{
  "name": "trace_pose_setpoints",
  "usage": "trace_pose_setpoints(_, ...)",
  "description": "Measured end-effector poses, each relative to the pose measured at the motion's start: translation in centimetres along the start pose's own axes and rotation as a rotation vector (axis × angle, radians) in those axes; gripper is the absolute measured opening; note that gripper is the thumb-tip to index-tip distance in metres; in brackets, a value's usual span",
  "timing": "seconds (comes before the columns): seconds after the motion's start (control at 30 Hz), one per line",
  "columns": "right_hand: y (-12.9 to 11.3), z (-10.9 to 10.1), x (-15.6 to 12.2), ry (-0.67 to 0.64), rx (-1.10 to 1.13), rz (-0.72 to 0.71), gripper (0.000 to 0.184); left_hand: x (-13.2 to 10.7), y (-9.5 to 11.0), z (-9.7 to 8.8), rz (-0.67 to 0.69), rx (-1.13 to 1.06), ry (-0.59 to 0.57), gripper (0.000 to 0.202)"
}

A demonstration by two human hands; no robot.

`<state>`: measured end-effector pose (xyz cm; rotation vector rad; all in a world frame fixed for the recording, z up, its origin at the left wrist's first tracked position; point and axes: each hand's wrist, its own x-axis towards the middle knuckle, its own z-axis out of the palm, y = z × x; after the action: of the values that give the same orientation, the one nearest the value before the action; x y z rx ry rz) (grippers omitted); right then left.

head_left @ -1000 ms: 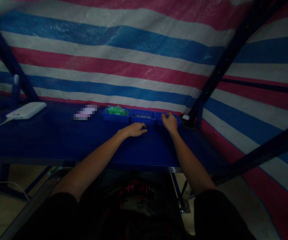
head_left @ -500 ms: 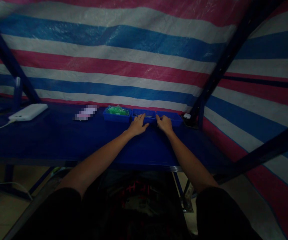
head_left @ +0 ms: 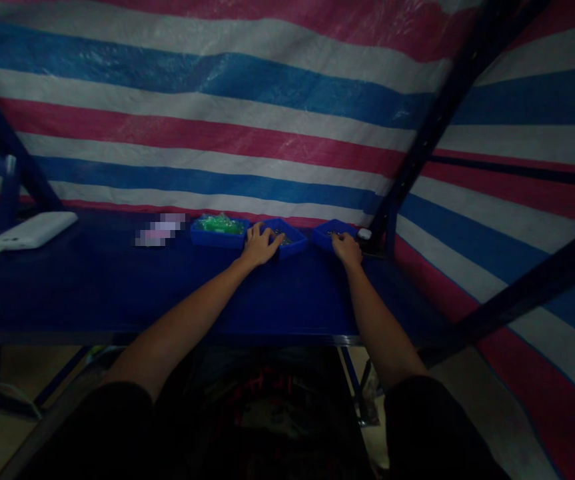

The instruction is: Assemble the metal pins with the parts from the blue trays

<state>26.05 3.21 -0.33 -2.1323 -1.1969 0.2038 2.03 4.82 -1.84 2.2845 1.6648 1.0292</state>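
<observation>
My left hand (head_left: pixel 261 247) lies over the left wall of a small blue bin (head_left: pixel 294 248), its thumb reaching inside the rim and its fingers bent over the corner. That bin stands turned at an angle and holds small metallic pieces, too small to name. At the front right of another small blue bin (head_left: pixel 323 239), my right hand (head_left: pixel 348 249) grips the wall with bent fingers; small pieces show by the fingertips. Left of both, a third blue bin (head_left: pixel 217 240) holds green items in clear plastic (head_left: pixel 220 223).
The blue table (head_left: pixel 167 293) backs onto a striped plastic sheet (head_left: pixel 217 133). A white device with a cable (head_left: pixel 34 230) lies at left, near a blurred-out pinkish object (head_left: pixel 162 230). A small white object (head_left: pixel 364 234) sits beside the right blue post (head_left: pixel 417 147).
The middle and right bins have turned and come apart, leaving a gap between them. My right hand has moved right, my left hand slightly left. The view has shifted a little.
</observation>
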Motion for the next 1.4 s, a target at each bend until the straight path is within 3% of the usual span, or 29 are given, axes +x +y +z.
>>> trace_pose_setpoints(0.13,0.1,0.5,0.2,0.078,0.111,0.171,0.057,-1.7,1.1,-0.3,-0.086,-0.007,-0.088,0.060)
trace_pose_setpoints(0.27,0.2,0.5,0.5,0.090,0.116,0.158,0.040,-1.6,1.3,-0.1,-0.057,0.029,-0.201,0.055)
trace_pose_setpoints(0.37,0.1,0.0,0.6,0.120,0.097,0.118,0.035,-0.9,0.4,-0.5,0.046,-0.010,-0.170,0.041)
trace_pose_setpoints(0.5,-0.7,-0.4,-0.1,0.177,0.011,-0.100,0.036,-0.2,-0.6,-1.4,0.146,-0.066,-0.088,0.025)
trace_pose_setpoints(0.73,-3.0,0.1,-2.5,0.221,-0.003,-0.357,0.038,0.5,-0.6,-2.3,0.214,-0.061,-0.081,0.019)
trace_pose_setpoints(1.03,-4.0,0.5,-3.2,0.095,0.020,-0.415,0.042,0.2,1.3,-4.3,0.227,-0.045,-0.064,0.017)
trace_pose_setpoints(1.4,-4.4,-0.3,-4.7,0.160,-0.078,-0.400,0.039,0.1,2.1,-4.8,0.279,-0.060,0.002,0.017)
